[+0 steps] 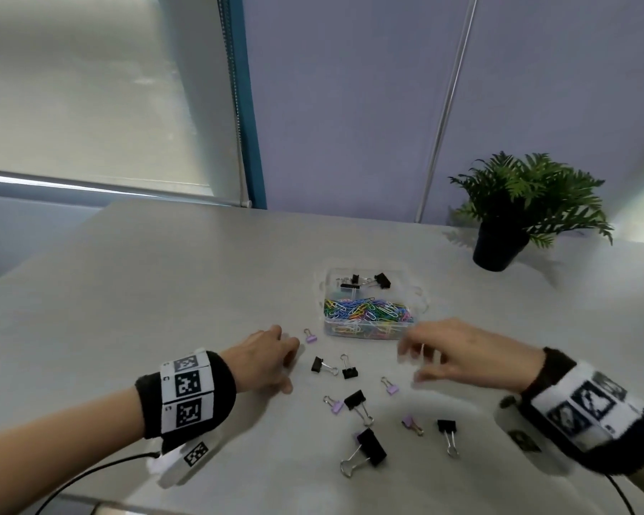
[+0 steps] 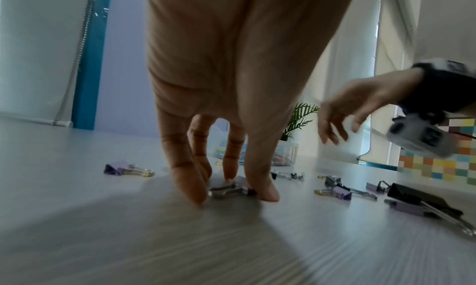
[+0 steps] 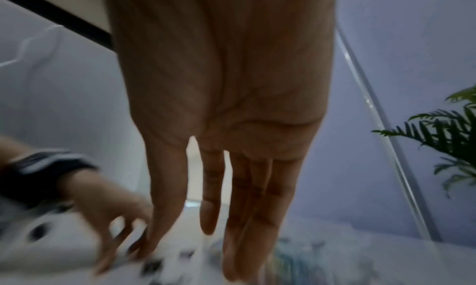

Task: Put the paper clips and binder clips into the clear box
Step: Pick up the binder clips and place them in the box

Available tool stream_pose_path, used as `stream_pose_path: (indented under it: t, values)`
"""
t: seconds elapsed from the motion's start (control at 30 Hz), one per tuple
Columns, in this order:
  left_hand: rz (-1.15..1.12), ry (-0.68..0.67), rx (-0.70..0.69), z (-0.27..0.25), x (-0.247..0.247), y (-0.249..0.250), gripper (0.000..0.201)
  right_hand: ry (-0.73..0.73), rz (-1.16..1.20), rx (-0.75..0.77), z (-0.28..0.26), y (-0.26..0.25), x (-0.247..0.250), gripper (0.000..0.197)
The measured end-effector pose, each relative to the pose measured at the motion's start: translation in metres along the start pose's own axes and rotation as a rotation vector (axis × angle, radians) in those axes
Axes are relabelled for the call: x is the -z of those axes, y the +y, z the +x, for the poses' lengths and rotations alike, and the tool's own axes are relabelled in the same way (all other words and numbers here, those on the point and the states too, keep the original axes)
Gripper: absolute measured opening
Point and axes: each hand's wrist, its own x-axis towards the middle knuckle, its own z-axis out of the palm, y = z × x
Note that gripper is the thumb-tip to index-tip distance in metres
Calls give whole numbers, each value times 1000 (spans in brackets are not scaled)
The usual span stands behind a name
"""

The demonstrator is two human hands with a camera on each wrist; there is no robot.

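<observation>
The clear box (image 1: 398,330) stands mid-table, with coloured paper clips (image 1: 369,308) in its near part and black binder clips (image 1: 365,281) in its far part. Loose binder clips lie in front of it, black ones (image 1: 349,370) and small purple ones (image 1: 310,338), plus a large black one (image 1: 370,447). My left hand (image 1: 289,369) is down on the table left of them. In the left wrist view its thumb and fingers (image 2: 192,187) pinch a small binder clip (image 2: 226,189) that lies on the surface. My right hand (image 1: 411,366) hovers blurred near the box's front right corner, fingers loose and holding nothing.
A potted fern (image 1: 513,217) stands at the back right of the grey table (image 1: 164,273). A wall and a window blind rise behind the table. A cable (image 1: 90,477) runs from my left wrist toward the near table edge.
</observation>
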Motion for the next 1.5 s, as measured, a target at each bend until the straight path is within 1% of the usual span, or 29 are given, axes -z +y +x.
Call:
stream_pose_path:
  t: [0.07,0.13,0.2,0.27,0.4,0.43,0.5,0.6,0.67,0.7,0.77,0.83,0.9,1.0,1.07,1.13,1.17,1.23,1.27,1.37,1.43,1.5]
  values:
    - [-18,-14,-32,2,0,-3,34,-64,-22,60,-17,-14,-22,40]
    - [-24,-28,-57,5,0,-3,31,-109,-35,131,-23,-32,-43,50]
    - [-11,-42,-80,6,1,-2,28,-148,-94,180,-20,-51,-57,53]
    - [-9,-47,-100,7,1,-1,26,-171,-134,207,-11,-62,-66,47]
    - [-23,-25,-125,5,-2,-3,24,-146,-56,259,4,-64,-67,26]
    - [-37,-16,-128,4,-3,-3,24,-122,-10,269,7,-62,-63,24]
    - [-60,-5,-138,3,-4,-1,23,-25,89,265,14,-56,-44,22]
    - [-95,-19,-168,5,-1,-4,13,206,186,184,35,-36,-4,16]
    - [-122,-29,-175,4,4,-8,13,369,263,58,56,-16,18,16]
    - [-138,-19,-165,3,10,-11,13,419,285,-22,67,-5,26,19]
    - [-178,30,-140,1,25,-20,12,449,267,-133,90,16,33,26]
    - [-215,70,-95,-2,42,-33,10,420,211,-184,108,31,32,29]
    - [-201,77,-39,-4,50,-46,15,357,142,-225,120,39,30,29]
    - [-86,20,6,-2,43,-54,34,282,44,-257,123,41,24,30]
    - [-37,-11,-2,3,31,-55,43,297,-34,-207,112,33,23,29]
    - [-2,-13,-13,7,24,-54,42,318,-96,-110,87,19,22,26]
    - [20,-7,-17,9,23,-53,38,295,-108,-49,72,13,20,24]
    - [56,-3,-13,12,23,-54,31,168,-81,50,38,5,11,25]
    - [68,-1,-12,14,23,-54,28,81,-58,68,21,4,5,28]
    - [73,5,-6,17,22,-56,24,-144,-93,19,-14,8,-19,39]
    - [78,5,7,20,21,-57,24,-217,-127,-17,-23,11,-36,41]
    - [83,13,23,21,20,-58,22,-211,-56,-20,-25,15,-48,34]
